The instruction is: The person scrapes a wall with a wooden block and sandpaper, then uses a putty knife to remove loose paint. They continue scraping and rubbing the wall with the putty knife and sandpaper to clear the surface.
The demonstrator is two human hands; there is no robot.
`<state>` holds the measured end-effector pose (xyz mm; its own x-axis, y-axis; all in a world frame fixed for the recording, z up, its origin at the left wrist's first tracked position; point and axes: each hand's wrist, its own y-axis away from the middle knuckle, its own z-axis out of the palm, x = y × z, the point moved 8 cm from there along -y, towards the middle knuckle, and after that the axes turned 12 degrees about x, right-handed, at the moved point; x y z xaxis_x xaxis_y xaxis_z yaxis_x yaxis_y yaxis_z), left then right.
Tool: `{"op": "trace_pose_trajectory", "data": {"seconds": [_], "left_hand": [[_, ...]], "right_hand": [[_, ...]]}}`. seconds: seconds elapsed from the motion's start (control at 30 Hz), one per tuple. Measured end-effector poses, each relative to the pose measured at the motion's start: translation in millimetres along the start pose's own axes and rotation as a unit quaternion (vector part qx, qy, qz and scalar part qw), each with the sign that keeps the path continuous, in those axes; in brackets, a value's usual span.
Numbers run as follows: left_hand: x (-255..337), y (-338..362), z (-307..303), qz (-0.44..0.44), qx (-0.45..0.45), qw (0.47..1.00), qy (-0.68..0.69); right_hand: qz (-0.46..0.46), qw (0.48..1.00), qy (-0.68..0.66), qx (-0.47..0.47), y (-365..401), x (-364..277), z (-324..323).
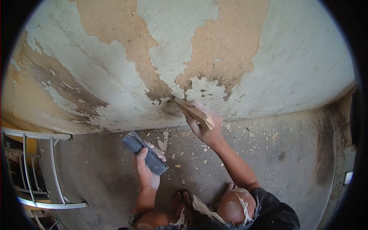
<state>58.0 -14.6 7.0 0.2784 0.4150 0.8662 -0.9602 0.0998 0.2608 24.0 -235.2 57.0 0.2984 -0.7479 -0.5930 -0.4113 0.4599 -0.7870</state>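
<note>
While left hand (148,173) grips grey block (134,144) | right hand (213,134) clamps wooden block (196,114) | peeling wall (230,46)

Gray floor (99,172) is carrying pale flakes (177,166), mostly far side; 1 larger flake (163,141) lying far-centre; dark spot (282,156) showing right.

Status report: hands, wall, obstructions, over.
Left hand gripping dark-grey rectangular block. Right hand holding flat tan wood-like tool at peeling pale-green wall. Nothing visibly blocking; silver metal ladder-like frame off left.
</note>
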Motion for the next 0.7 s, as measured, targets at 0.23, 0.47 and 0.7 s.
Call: {"op": "trace_pose_trajectory", "data": {"seconds": [0.23, 0.47, 0.7], "left_hand": [[4, -1, 5, 0.010, -0.001, 1.000, 0.004], [4, 1, -1, 0.007, 0.015, 1.000, 0.015], [5, 4, 0, 0.006, 0.004, 1.000, 0.001]], "right_hand": [[0.031, 0.996, -0.073, -0.038, -5, -1, 12], [0.038, 0.985, -0.024, -0.168, 31, 8, 46], [0.152, 0.947, -0.212, 0.186, -35, 9, -57]]}}
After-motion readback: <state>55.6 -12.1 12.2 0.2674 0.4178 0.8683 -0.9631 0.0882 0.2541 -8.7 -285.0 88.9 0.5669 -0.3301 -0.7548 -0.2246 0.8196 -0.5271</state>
